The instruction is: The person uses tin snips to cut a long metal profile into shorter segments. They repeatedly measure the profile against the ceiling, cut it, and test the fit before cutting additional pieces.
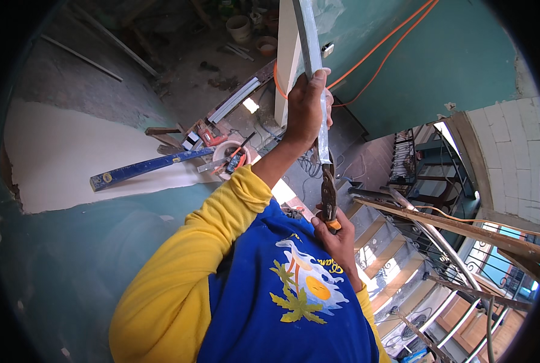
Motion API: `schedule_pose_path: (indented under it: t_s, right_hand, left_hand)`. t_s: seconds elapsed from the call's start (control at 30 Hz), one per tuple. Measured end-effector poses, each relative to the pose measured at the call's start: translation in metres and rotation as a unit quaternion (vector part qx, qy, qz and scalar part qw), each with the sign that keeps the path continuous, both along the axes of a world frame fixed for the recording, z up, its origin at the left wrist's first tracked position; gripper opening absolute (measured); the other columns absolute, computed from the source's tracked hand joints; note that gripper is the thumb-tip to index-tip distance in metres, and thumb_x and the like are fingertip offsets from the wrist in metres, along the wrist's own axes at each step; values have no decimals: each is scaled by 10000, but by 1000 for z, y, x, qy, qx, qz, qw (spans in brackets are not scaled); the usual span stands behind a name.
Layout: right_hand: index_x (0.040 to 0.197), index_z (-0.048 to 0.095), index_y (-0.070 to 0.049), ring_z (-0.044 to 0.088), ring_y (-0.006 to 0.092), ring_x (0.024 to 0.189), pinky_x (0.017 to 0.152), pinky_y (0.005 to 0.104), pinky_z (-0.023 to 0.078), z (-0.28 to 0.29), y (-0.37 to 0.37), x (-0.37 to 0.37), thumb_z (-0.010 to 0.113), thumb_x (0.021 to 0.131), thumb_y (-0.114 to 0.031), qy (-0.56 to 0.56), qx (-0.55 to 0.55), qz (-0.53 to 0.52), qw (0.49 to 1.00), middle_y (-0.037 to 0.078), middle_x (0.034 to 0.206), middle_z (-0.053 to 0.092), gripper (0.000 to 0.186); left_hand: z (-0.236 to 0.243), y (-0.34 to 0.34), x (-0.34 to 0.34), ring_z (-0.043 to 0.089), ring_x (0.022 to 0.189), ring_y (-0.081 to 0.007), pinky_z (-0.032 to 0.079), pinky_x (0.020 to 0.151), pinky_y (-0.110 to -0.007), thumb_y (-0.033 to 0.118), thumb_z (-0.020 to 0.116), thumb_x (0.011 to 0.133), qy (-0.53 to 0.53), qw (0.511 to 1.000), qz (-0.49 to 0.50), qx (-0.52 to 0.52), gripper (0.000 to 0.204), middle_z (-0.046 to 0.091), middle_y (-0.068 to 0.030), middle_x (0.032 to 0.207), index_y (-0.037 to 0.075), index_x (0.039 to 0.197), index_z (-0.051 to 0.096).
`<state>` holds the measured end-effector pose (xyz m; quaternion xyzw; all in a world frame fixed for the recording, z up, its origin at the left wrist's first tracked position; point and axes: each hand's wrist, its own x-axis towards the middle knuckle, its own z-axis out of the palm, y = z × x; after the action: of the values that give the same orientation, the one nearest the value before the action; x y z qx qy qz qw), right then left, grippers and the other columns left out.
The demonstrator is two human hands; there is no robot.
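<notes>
My left hand [306, 110], its arm in a yellow sleeve, is wrapped around a long, narrow galvanized metal channel [310, 41]. The channel runs from the top edge of the head view down past my fingers. Lower down, my right hand [338, 241] grips a pair of dark tin snips [328, 189] with orange on the handles. The jaws point up and meet the lower end of the channel. How far the blades are apart is too small to make out. My right palm hides part of the handles.
Left of my hands, a blue spirit level [140, 171] leans beside a white bucket [244, 158] of tools and a red power drill [208, 134]. An orange cord [376, 59] hangs along the green wall. Stairs [384, 257] and a wooden beam [457, 225] lie at the right.
</notes>
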<state>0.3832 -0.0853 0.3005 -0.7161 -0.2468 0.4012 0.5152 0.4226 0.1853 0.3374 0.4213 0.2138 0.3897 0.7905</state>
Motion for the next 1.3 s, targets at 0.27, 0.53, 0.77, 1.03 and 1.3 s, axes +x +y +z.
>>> schedule_pose_path:
  t_s: [0.27, 0.53, 0.77, 1.03, 1.3]
  right_hand:
    - [1378, 620, -7, 630, 166, 936, 851, 316, 491, 8, 2, 3, 790, 959, -161, -62, -25, 30, 997, 75, 1054, 665, 477]
    - [1505, 552, -22, 641, 216, 1073, 982, 357, 498, 7, -13, 5, 792, 946, -203, -51, -33, 92, 994, 131, 1204, 661, 635]
    - [1497, 570, -23, 619, 187, 1045, 977, 356, 496, 16, -7, 7, 788, 950, -225, 9, -42, 68, 997, 84, 1129, 671, 622]
    - [1426, 612, -16, 622, 184, 1079, 998, 356, 489, 14, -4, 14, 775, 958, -235, 82, -43, 64, 994, 87, 1162, 690, 542]
    - [1298, 661, -31, 620, 133, 955, 911, 299, 486, 25, -2, 12, 753, 968, -256, 42, -27, 73, 996, 31, 1036, 693, 410]
  left_hand:
    - [-3, 8, -7, 531, 565, -95, 450, 496, -259, 544, 543, 1099, 28, 999, 5, 16, 536, 548, -10, 840, 115, 1419, 504]
    - [-8, 56, -18, 449, 716, -107, 420, 601, -258, 629, 347, 1128, -158, 969, -99, -161, 653, 489, -18, 930, 87, 1466, 484]
    - [-8, 57, -22, 442, 622, -114, 411, 560, -272, 690, 327, 1107, -156, 968, -118, -155, 704, 478, -33, 886, 89, 1445, 471]
    - [-4, 46, -21, 425, 632, -93, 407, 548, -251, 689, 349, 1104, -140, 968, -144, -149, 739, 455, -7, 880, 71, 1489, 477]
    - [-5, 48, -18, 442, 599, -106, 406, 552, -273, 712, 370, 1089, -152, 968, -129, -155, 729, 481, -24, 850, 85, 1449, 466]
